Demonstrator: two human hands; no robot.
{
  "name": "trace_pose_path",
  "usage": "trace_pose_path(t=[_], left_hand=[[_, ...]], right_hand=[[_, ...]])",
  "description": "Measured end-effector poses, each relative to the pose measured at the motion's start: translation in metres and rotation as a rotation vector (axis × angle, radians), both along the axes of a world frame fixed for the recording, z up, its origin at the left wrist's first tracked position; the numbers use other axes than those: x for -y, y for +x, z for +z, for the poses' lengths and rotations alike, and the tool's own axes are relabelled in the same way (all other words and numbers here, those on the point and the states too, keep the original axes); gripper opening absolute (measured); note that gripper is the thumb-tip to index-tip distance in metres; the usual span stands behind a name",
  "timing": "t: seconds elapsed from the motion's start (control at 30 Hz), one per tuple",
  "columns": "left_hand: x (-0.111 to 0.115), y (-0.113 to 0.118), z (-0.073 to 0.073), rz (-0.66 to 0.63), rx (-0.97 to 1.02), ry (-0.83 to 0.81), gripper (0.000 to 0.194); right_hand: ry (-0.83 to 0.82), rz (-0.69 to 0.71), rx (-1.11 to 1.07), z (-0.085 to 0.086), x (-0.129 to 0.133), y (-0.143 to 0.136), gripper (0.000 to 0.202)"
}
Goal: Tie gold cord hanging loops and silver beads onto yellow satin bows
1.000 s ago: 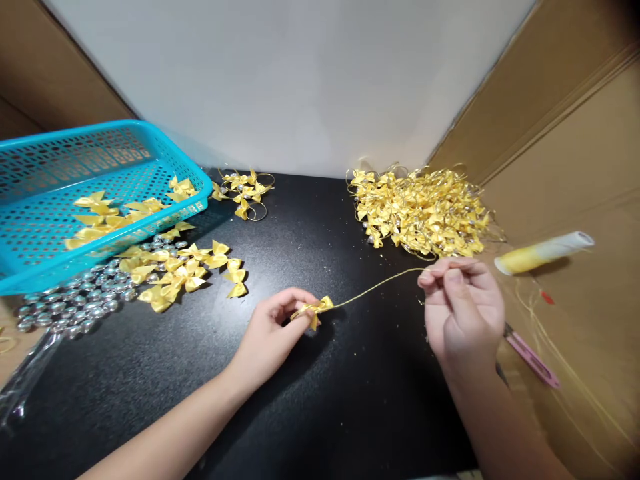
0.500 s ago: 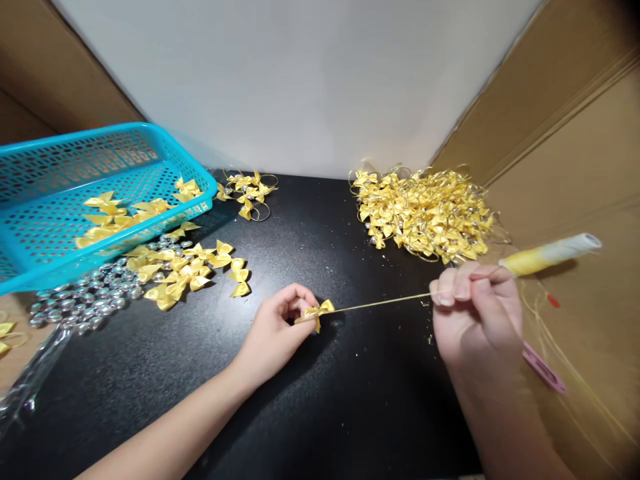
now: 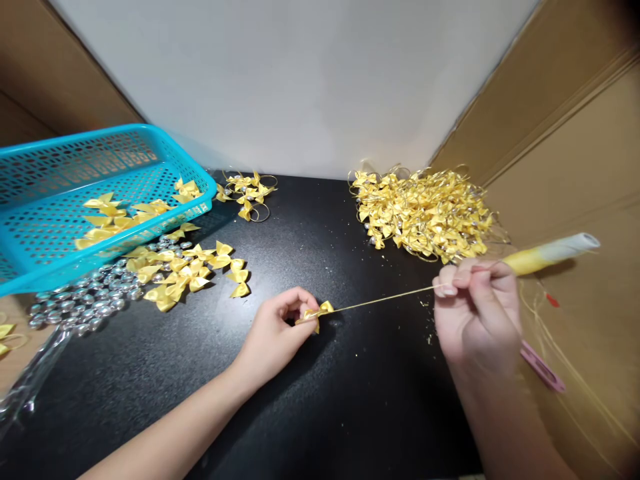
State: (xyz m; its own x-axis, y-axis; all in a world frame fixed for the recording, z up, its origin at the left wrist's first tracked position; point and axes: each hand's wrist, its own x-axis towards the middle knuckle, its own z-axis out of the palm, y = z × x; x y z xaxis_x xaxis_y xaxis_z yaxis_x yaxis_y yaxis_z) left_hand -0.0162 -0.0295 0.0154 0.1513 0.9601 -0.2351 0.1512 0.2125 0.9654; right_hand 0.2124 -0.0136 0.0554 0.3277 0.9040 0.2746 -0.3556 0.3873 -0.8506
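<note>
Low over the black table, my left hand (image 3: 280, 330) pinches a small yellow ribbon bow (image 3: 325, 308) between thumb and fingers, which cover part of it. From the bow a thin yellow thread (image 3: 383, 300) stretches taut up to the right. My right hand (image 3: 475, 313) is closed on the thread's other end, its fingertips pressed together. Behind that hand lies a yellow and white thread spool (image 3: 553, 255), and a pink tool with a slot (image 3: 543, 367) shows beside the wrist.
A blue plastic basket (image 3: 195, 170) with some bows stands at left. Before it lie silver beads (image 3: 90, 300) and loose yellow bows (image 3: 187, 273). At the back are a small group of looped bows (image 3: 250, 190) and a large heap of them (image 3: 425, 210). Cardboard (image 3: 565, 167) borders the right.
The fingers of my right hand have shifted slightly on the thread, and that hand has turned a little. My left hand and the bow stay nearly in place.
</note>
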Motion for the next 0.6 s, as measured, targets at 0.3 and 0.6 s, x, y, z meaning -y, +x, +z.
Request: trace_pose_path(t=[0.3,0.6], left_hand=[[-0.010,-0.005,0.006,-0.037,-0.031,-0.070,0.021],[-0.006,-0.005,-0.003,-0.064,-0.077,-0.052,0.008]], right_hand=[[-0.026,0.297,-0.004,0.006,0.011,0.002,0.009],[-0.024,0.293,0.033,0.009,0.010,0.000,0.015]])
